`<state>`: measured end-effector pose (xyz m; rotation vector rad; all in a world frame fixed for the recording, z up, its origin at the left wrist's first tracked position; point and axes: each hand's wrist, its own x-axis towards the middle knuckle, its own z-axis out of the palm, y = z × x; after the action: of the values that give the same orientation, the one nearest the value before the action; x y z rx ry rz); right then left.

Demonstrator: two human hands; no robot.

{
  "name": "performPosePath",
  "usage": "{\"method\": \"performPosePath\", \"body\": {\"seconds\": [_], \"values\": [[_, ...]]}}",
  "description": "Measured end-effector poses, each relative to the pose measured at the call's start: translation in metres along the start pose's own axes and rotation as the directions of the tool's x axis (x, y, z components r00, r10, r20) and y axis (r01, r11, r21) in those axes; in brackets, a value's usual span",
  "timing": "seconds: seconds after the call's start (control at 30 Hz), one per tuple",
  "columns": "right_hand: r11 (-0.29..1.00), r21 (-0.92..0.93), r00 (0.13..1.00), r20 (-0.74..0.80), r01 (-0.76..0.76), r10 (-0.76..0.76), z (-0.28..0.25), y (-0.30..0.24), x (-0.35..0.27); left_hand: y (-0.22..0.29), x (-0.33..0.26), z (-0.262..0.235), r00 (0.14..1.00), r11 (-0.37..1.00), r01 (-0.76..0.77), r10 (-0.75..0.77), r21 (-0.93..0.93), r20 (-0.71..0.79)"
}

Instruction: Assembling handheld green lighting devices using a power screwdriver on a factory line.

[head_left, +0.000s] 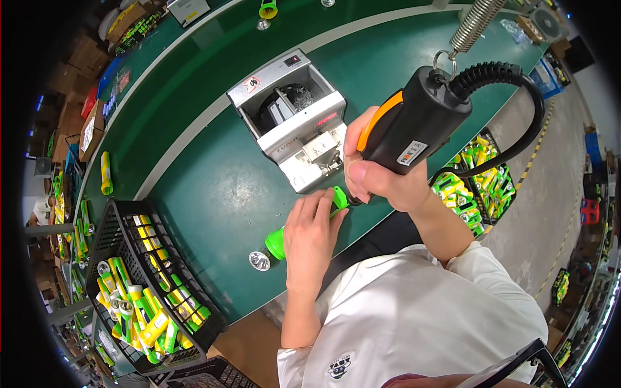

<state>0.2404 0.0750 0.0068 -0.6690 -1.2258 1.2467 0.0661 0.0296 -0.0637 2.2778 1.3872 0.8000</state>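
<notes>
Grey screw-feeder box [294,116] on green bench [213,187], black crate [123,223] of flashlights, coiled spring [475,22]

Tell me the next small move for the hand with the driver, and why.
Probably press the electric screwdriver straight down and run it. The right hand already holds its tip at the green flashlight, which the left hand pins flat on the green table.

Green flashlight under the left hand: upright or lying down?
Lying down. The green flashlight rests on its side on the green table, pinned by the left hand.
</notes>
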Motion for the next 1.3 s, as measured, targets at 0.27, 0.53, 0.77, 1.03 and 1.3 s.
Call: {"method": "performPosePath", "body": {"seconds": [0.27, 0.53, 0.77, 1.03, 1.3], "values": [[0.998, 0.057, 0.998, -0.061, -0.028, 0.032, 0.004, -0.001, -0.004, 0.005, 0.002, -0.009, 1.000, 1.000, -0.009, 0.009, -0.011, 0.017], [0.999, -0.033, 1.000, -0.022, -0.007, 0.006, 0.006, 0.014, -0.030, 0.011, -0.005, -0.013, 1.000, 1.000, -0.022, 0.021, 0.006, 0.018], [0.983, -0.177, 0.996, 0.084, 0.054, -0.040, -0.002, 0.026, -0.030, 0.008, -0.004, -0.015, 0.999, 0.999, -0.035, 0.035, 0.014, 0.024], [0.999, -0.044, 0.998, 0.057, -0.031, 0.034, -0.009, 0.029, -0.036, 0.005, -0.003, -0.011, 0.998, 0.998, -0.066, 0.066, 0.022, 0.006], [0.982, -0.046, 0.975, 0.139, 0.182, -0.174, -0.007, 0.015, -0.022, 0.002, -0.005, -0.007, 1.000, 0.999, -0.031, 0.030, 0.033, 0.008]]}}
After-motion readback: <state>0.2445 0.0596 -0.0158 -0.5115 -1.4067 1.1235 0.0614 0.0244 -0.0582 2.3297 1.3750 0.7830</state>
